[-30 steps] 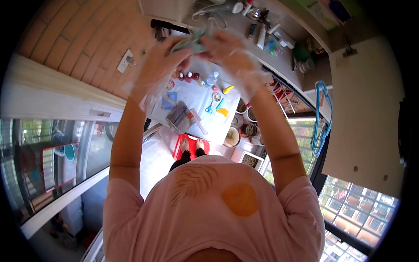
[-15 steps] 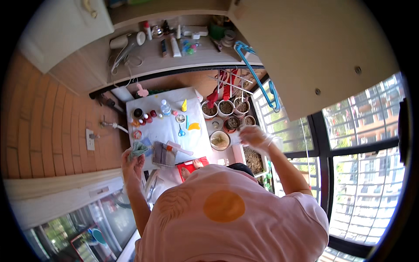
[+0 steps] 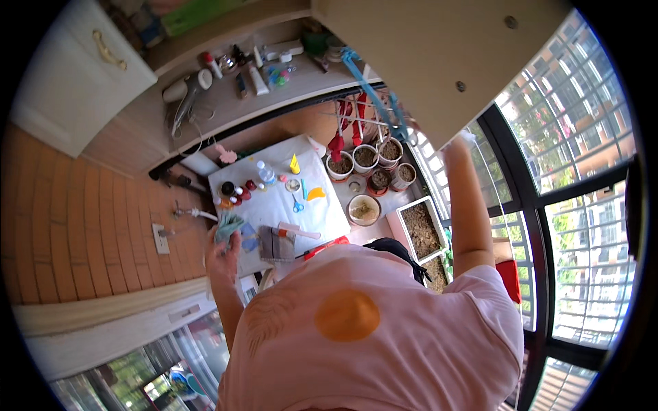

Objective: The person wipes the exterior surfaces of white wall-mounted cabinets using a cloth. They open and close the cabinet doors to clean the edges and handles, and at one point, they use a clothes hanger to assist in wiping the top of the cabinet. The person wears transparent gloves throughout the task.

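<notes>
My left hand [image 3: 222, 255] is closed around a crumpled grey-green cloth [image 3: 229, 226], held up beside the left edge of the white-covered table. My right arm is raised high on the right, and my right hand [image 3: 455, 149] is at the lower edge of a beige cabinet door [image 3: 445, 61]. The door covers much of that hand and its fingers are blurred, so whether it grips anything cannot be made out. Close by, a light-blue clothes hanger [image 3: 375, 99] hangs beside the door.
The table [image 3: 319, 159] bears scissors [image 3: 297, 205], a clear bottle [image 3: 264, 171], a yellow tube [image 3: 295, 164], small jars and a grey pouch [image 3: 275, 244]. Plant pots [image 3: 364, 157] and a soil trough [image 3: 419, 229] stand right of it. A hair dryer [image 3: 185, 103] lies on the shelf.
My right hand has risen from over the plant pots to the cabinet door's edge. The view has turned, shifting the table and pots rightward. My left hand keeps its cloth.
</notes>
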A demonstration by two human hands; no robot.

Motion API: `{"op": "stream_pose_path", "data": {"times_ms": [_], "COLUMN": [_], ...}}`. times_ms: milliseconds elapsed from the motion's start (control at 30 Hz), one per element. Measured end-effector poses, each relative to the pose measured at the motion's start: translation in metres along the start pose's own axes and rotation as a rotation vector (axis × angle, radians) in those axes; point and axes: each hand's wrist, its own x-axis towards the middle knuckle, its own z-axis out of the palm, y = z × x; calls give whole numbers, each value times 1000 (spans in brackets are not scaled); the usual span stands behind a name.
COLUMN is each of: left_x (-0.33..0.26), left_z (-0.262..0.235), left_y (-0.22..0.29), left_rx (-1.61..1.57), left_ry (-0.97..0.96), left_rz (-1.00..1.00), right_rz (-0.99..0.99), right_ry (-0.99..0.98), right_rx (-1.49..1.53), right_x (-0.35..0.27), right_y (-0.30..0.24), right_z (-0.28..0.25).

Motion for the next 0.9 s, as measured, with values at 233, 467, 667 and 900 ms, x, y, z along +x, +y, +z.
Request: {"op": "stream_pose_path", "data": {"times_ms": [233, 467, 667, 900], "left_x": [2, 2, 17, 22], "left_z": [-17, 21, 33, 59], "left_y": [5, -8, -25, -36], "left_rx": [-94, 132, 84, 192], "left_ry": [75, -138, -190, -121], "left_rz": [-69, -14, -140, -156], "right_rz": [-41, -190, -840, -723], "right_ry": [-8, 62, 329, 425], "right_rx": [38, 91, -871, -724], "right_x": [1, 8, -10, 21], "right_y": [4, -1, -30, -41], "right_z": [22, 34, 44, 68]}}
